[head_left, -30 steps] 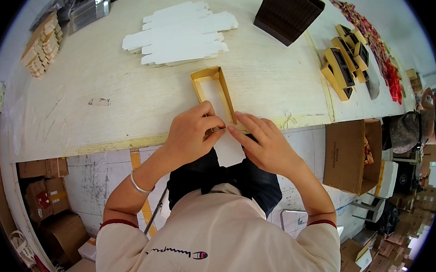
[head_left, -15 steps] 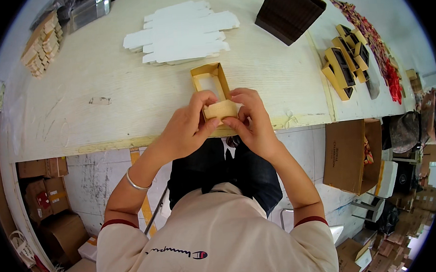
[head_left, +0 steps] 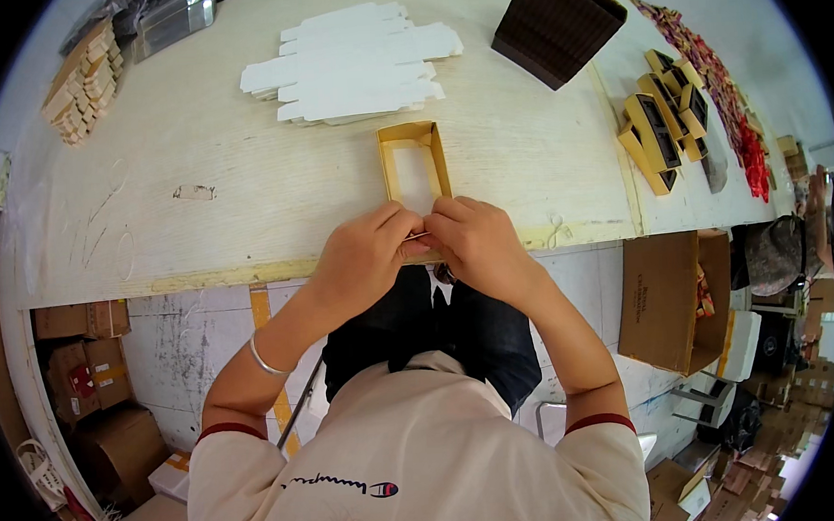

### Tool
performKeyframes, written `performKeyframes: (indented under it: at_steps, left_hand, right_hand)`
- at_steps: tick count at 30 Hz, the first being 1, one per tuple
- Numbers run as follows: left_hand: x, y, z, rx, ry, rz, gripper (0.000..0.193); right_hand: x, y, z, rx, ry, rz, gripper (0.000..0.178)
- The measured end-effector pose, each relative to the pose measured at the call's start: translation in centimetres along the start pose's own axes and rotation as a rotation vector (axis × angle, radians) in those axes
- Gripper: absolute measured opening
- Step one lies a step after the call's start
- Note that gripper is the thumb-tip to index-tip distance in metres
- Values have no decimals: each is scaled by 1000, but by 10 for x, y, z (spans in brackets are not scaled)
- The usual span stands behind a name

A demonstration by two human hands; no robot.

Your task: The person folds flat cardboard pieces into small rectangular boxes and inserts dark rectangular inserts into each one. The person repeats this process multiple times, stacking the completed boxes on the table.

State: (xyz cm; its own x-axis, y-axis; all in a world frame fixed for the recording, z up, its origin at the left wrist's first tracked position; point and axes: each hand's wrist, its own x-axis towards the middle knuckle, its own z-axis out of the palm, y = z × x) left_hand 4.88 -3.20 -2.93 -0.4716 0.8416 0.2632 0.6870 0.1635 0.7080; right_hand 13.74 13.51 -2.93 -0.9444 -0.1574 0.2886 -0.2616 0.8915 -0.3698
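A small gold cardboard box [head_left: 442, 160], open at the top with a white inside bottom, lies at the table's near edge. My left hand [head_left: 368, 254] and my right hand [head_left: 477, 243] meet at its near end, fingers curled and closed on the box's end wall. Most of that near wall is hidden behind my fingers. The far end and both long walls stand upright.
Beyond the box lies a stack of flat white card blanks [head_left: 350, 66]. A block of dark brown trays [head_left: 559, 28] stands at the far right, with several gold boxes [head_left: 654, 135] holding dark inserts beside it. Cream card pieces [head_left: 82, 85] are piled far left. A brown carton [head_left: 659, 295] sits below the table, right.
Both hands have closed together over the near end wall, which showed between them before. The box has straightened and shifted slightly right.
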Motion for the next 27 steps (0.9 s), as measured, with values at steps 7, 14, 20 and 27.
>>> performKeyframes:
  at_steps: [7,14,20,27]
  left_hand:
    - [22,-13,-49,41,-336,136,12]
    - [23,-6,-58,291,-339,262,28]
    - [6,-15,-39,-23,-73,110,45]
    - [10,-14,-42,78,-140,78,59]
  right_hand:
    - [16,10,-50,634,-154,154,30]
    - [10,36,-70,328,-259,113,39]
    - [-14,22,-47,259,-95,-69,19]
    - [-20,9,-33,145,30,-79,14]
